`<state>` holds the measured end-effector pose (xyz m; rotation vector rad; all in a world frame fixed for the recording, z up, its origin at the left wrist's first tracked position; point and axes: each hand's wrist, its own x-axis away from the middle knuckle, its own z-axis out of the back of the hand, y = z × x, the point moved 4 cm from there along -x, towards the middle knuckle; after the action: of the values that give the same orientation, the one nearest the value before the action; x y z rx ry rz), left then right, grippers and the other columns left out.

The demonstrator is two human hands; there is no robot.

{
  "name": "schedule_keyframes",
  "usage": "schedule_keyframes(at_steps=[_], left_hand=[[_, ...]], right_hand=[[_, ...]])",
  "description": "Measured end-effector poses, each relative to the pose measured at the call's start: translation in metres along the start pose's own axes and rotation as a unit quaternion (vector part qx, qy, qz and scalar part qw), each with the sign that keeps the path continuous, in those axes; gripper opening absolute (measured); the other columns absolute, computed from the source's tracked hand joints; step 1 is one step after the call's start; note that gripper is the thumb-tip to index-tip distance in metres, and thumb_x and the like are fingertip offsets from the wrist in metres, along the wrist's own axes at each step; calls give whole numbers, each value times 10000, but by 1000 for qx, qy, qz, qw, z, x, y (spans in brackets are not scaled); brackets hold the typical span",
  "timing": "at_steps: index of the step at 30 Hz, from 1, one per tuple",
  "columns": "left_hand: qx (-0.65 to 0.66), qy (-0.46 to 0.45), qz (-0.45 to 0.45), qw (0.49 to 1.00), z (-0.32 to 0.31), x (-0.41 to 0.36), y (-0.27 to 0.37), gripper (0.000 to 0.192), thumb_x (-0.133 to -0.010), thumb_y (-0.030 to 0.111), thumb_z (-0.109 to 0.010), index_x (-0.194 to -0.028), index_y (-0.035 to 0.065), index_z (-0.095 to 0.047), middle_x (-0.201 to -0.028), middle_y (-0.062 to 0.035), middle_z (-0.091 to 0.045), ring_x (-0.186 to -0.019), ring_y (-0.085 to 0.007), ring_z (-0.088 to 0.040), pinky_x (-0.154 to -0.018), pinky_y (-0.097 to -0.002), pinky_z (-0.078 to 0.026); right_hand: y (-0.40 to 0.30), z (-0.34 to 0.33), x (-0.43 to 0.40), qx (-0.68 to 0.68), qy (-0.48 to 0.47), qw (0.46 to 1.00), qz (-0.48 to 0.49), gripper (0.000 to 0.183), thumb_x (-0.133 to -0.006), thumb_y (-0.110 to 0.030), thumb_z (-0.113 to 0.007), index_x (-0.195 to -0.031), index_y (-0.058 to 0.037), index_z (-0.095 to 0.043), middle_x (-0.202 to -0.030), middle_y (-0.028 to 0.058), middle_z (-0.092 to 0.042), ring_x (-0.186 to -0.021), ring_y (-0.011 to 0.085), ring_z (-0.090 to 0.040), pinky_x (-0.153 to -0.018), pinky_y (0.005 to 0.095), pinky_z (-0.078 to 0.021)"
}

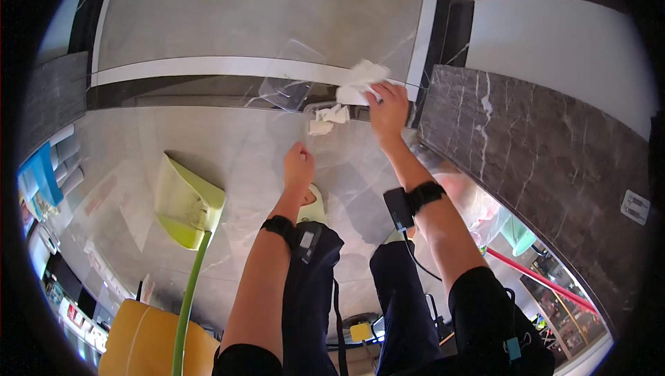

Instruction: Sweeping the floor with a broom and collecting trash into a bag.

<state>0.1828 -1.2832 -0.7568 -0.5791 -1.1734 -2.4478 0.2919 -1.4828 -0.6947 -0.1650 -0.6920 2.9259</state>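
My right hand pinches a white paper tissue against the white frame edge at the foot of a large glass or tiled panel. Below and left of it, several crumpled tissues lie by a clear plastic container at the dark sill. A clear plastic lid rests farther left along the same sill. My left hand hovers over the floor with its fingers curled; whether it holds anything is hidden.
A light green dustpan with a green handle stands on the tiled floor at the left. A yellow seat is at lower left. The dark marble wall borders the right, with plastic bags and a red pole near it.
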Motion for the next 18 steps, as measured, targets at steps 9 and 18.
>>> schedule_keyframes(at_steps=[9, 18], left_hand=[[146, -33, 158, 976, 76, 33, -86, 31, -750, 47, -492, -758, 18, -499, -690, -77, -550, -596, -165, -599, -455, -244, -489], [255, 61, 200, 944, 83, 16, -88, 28, -725, 27, -507, -737, 11, -487, -682, -66, -530, -591, -154, -587, -475, -248, -501]], right_hand=[[-108, -119, -44, 137, -191, 922, 308, 191, -592, -144, -619, -765, -92, -559, -840, 31, -528, -909, 235, -457, -757, 353, -363], [-99, -132, -67, 176, -227, 957, 46, 723, -439, -252, -771, -1052, -100, -420, -1002, 89, -468, -1001, 240, -400, -806, 366, -332]])
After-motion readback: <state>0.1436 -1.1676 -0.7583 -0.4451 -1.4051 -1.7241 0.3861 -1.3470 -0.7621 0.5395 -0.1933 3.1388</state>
